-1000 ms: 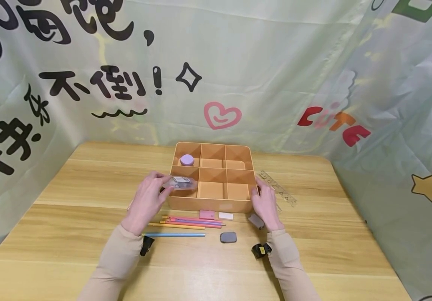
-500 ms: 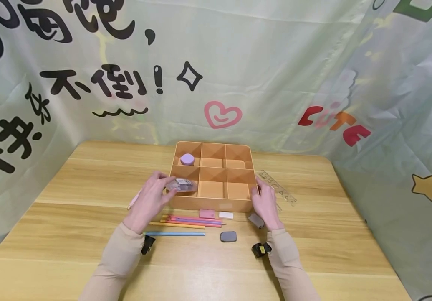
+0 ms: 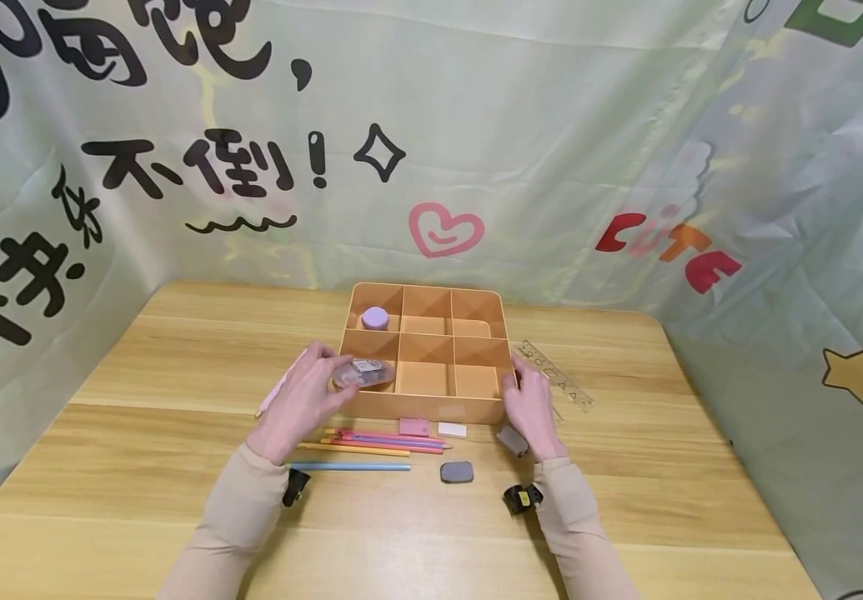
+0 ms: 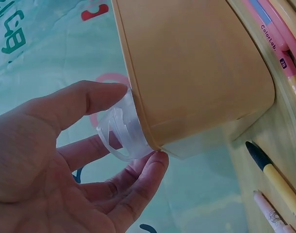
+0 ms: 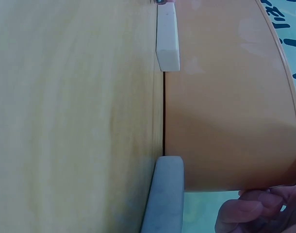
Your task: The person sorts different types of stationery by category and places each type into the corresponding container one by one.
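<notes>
My left hand [image 3: 303, 396] pinches a clear plastic case [image 3: 363, 372] between thumb and fingers, at the front-left compartment of an orange six-compartment organizer box [image 3: 423, 408]. The case bears a label and has darker contents I cannot make out. In the left wrist view, the translucent end of the case [image 4: 123, 128] shows between the thumb and fingertips, beside the box's rim; the rest is hidden behind the box wall. My right hand [image 3: 530, 408] grips the box's right side near its front corner. The right wrist view shows its curled fingers [image 5: 252, 208] against that side.
A purple-lidded item [image 3: 374, 318] sits in the back-left compartment. Before the box lie several pencils [image 3: 386, 442], a blue pencil [image 3: 348, 467], a pink block [image 3: 413, 427], a white eraser [image 3: 452, 430] and two grey blocks [image 3: 457, 472]. A clear ruler [image 3: 559, 375] lies right.
My left hand has shifted slightly right, and the clear case has tilted and sunk a little at the front-left compartment. The right hand and the box have stayed put.
</notes>
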Demonstrator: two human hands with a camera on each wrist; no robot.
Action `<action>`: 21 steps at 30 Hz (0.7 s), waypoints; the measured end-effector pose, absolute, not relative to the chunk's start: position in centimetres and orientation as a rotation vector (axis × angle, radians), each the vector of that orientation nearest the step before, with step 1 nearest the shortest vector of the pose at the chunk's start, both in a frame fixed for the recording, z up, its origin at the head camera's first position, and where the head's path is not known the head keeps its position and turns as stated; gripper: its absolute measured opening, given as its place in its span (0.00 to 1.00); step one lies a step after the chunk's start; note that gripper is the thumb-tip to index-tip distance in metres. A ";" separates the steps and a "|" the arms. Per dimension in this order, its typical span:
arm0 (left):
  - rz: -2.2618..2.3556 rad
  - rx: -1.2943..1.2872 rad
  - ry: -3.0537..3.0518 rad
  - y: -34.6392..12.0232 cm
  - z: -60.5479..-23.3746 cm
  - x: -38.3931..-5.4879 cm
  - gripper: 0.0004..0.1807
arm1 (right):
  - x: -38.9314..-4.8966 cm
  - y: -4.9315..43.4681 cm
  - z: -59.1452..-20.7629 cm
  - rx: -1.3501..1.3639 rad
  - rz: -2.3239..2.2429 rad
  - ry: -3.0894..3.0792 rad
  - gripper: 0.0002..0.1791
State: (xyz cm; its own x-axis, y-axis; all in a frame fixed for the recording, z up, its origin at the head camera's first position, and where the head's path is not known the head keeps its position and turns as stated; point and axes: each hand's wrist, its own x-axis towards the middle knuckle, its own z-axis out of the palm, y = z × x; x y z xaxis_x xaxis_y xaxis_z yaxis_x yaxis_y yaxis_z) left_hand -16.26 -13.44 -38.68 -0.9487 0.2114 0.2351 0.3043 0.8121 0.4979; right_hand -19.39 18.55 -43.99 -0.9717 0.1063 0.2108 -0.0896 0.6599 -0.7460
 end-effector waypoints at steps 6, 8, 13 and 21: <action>-0.796 -0.405 -2.837 -13.4 -38.7 -16.3 0.22 | -19.4 18.5 -44.0 -0.019 1.188 -2.641 0.27; -0.788 -0.407 -2.840 -13.4 -38.8 -16.3 0.22 | -19.4 18.5 -44.0 -0.019 1.185 -2.643 0.27; -0.758 -0.452 -2.859 -13.4 -39.0 -16.4 0.24 | -19.4 18.4 -44.0 -0.009 1.173 -2.640 0.27; -0.750 -0.488 -2.892 -13.3 -39.2 -16.5 0.34 | -19.3 18.5 -44.0 0.000 1.174 -2.628 0.26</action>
